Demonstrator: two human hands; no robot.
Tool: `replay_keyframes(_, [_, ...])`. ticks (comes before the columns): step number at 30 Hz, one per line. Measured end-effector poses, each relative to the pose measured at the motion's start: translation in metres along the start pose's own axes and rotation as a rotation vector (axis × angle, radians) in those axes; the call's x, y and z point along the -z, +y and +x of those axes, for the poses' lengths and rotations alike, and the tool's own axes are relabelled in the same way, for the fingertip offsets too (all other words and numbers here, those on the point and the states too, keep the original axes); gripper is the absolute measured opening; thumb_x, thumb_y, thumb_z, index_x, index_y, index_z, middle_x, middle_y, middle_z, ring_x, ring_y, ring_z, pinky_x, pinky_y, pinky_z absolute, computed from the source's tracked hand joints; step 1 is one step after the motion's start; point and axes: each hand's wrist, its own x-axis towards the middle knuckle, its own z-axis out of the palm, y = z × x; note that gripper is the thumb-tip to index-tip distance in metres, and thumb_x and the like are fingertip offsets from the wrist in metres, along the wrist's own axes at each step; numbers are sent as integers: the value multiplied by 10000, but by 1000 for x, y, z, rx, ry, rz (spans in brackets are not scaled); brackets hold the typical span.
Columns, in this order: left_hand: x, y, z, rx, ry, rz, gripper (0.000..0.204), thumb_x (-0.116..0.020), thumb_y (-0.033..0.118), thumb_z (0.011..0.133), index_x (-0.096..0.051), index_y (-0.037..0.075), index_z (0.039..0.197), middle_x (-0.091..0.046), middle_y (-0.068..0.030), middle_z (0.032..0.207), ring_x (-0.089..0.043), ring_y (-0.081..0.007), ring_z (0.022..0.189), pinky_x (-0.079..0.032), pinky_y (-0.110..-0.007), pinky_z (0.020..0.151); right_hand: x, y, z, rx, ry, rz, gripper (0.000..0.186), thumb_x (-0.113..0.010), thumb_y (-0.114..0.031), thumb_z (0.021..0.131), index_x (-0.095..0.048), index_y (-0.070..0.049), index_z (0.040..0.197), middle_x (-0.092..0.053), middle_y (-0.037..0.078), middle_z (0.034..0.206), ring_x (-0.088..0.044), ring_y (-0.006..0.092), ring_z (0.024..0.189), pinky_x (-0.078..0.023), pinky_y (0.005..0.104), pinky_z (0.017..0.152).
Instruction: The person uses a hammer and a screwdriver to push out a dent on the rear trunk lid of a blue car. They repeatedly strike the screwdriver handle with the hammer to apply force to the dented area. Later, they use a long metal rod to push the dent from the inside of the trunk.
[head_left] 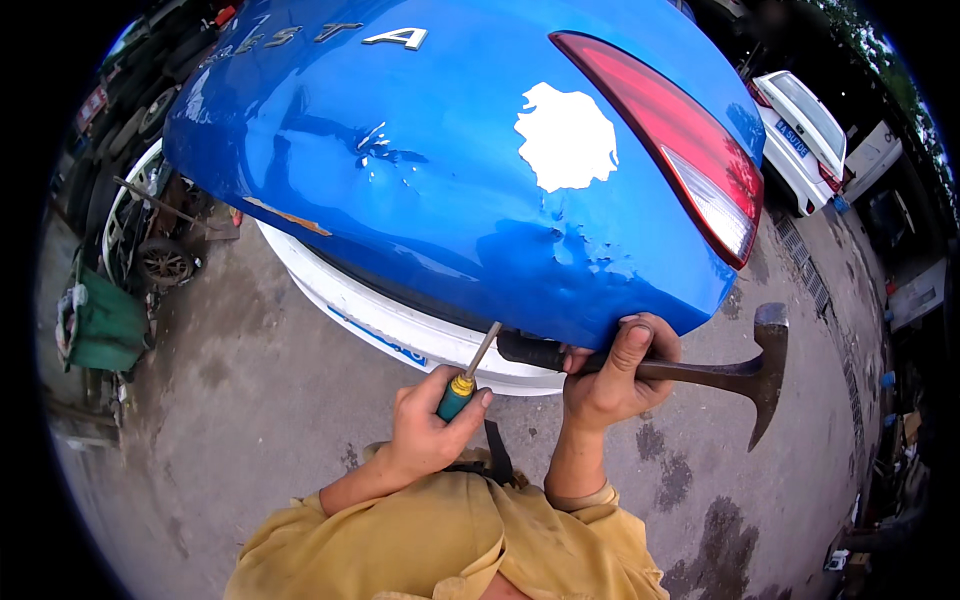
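Observation:
My left hand [430, 425] is closed around a screwdriver [456, 398] with a green and yellow handle; its metal shaft points up to the lower edge of the blue tailgate [400, 190]. My right hand [620, 380] grips a hammer [730, 375] with a black handle and a long claw, held sideways at that same edge, its head to the right. The tailgate is dented, with flaked paint, a large white patch [565, 135] and a red tail lamp [670, 120] at the right. Beneath it is a white bumper [320, 290].
At the left are stacked tires [130, 80], a green bin [105, 320], a loose wheel [165, 262] and scrap parts. A white car [800, 140] stands at the upper right, near a drain grate [800, 260] in the stained concrete floor [250, 420].

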Motion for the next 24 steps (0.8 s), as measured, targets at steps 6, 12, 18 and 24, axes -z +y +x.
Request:
replay_keyframes(6, [11, 19, 2, 29, -7, 79, 169, -743, 81, 833, -622, -22, 890, -622, -80, 587, -630, -151, 510, -466, -294, 496, 6, -1, -2, -1, -21, 5, 213, -666, -167, 958, -547, 11, 965, -568, 102, 704, -534, 159, 444, -420, 267, 381])
replay_keyframes(12, [14, 20, 12, 82, 23, 83, 143, -724, 61, 813, -599, -5, 792, -579, -65, 570, -573, -116, 503, -450, -272, 505, 7, -3, -7, -8, -1, -9, 301, -709, -254, 932, -550, -2, 973, -586, 110, 733, -562, 176, 449, -448, 292, 375])
replay_keyframes(18, [15, -11, 22, -255, 13, 195, 140, -742, 45, 739, -622, -6, 790, -627, -93, 614, -616, -201, 483, -477, -293, 493, 12, -8, -9, -55, -22, -69, 344, -710, -310, 927, -512, -40, 1008, -600, 119, 688, -609, 193, 501, -492, 305, 444])
replay_keyframes(24, [15, -1, 17, -184, 12, 157, 205, -779, 84, 761, -649, -31, 870, -640, -103, 616, -651, -242, 506, -500, -311, 502, 7, -1, -6, 2, 25, -58, 278, -668, -244, 960, -511, -20, 1008, -570, 94, 666, -584, 168, 477, -464, 278, 414])
